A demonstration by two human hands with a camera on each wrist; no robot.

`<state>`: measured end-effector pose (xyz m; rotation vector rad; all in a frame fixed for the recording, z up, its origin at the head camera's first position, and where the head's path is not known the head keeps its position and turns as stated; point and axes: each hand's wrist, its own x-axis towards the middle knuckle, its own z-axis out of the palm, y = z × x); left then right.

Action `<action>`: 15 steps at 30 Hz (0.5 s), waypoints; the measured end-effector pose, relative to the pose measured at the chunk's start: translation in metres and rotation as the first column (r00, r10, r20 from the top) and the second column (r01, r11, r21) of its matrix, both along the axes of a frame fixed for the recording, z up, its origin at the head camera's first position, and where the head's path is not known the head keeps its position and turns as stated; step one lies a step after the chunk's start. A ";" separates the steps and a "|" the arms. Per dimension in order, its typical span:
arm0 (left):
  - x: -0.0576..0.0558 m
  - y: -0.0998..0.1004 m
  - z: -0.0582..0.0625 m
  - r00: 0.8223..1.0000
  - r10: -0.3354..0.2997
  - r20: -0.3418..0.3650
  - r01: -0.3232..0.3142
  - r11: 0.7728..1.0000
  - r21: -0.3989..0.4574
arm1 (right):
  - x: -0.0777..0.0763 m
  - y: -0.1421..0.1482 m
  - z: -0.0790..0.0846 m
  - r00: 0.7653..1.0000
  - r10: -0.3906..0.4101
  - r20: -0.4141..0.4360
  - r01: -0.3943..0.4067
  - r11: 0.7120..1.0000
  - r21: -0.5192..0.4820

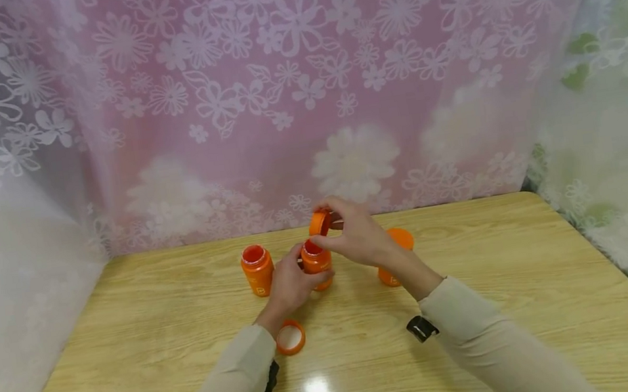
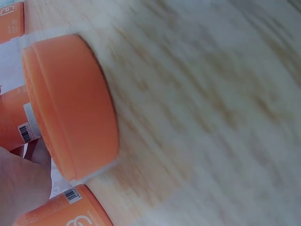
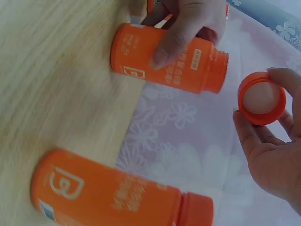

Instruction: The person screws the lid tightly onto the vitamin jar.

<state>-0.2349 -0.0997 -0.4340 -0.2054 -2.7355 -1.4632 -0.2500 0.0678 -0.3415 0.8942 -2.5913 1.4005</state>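
Note:
My left hand (image 1: 294, 282) grips an uncapped orange bottle (image 1: 317, 262) around its body, thumb across the front. The bottle stands upright on the table, its mouth facing up. Just above and right of that mouth, my right hand (image 1: 362, 236) pinches an orange screw cap (image 1: 318, 224) by its rim. In the right wrist view the cap's pale inside (image 3: 261, 98) faces the camera, apart from the bottle neck (image 3: 217, 71). Left of the left hand stands a second uncapped orange bottle (image 1: 259, 278).
A third orange bottle (image 1: 401, 238), capped, stands on the right, partly hidden by the right forearm. Another orange cap (image 1: 290, 338) lies inside-up by the left wrist. The wooden table (image 1: 509, 276) ends at a floral curtain (image 1: 262, 163).

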 end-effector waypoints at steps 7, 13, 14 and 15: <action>-0.001 0.002 -0.001 1.000 0.006 0.013 -0.005 1.000 -0.002 | 0.001 -0.006 -0.013 0.996 -0.015 0.092 0.024 0.996 -0.091; 0.000 -0.001 -0.001 1.000 0.003 0.012 -0.003 1.000 -0.001 | -0.001 -0.011 -0.023 0.998 0.000 0.057 0.008 0.990 -0.140; 0.000 -0.001 -0.001 1.000 0.002 0.007 -0.002 1.000 0.001 | -0.002 -0.012 -0.024 0.999 0.003 0.054 0.005 0.989 -0.145; 0.000 -0.001 -0.001 1.000 0.003 0.002 -0.003 1.000 0.000 | -0.002 -0.013 -0.026 0.999 0.007 0.054 0.001 0.989 -0.150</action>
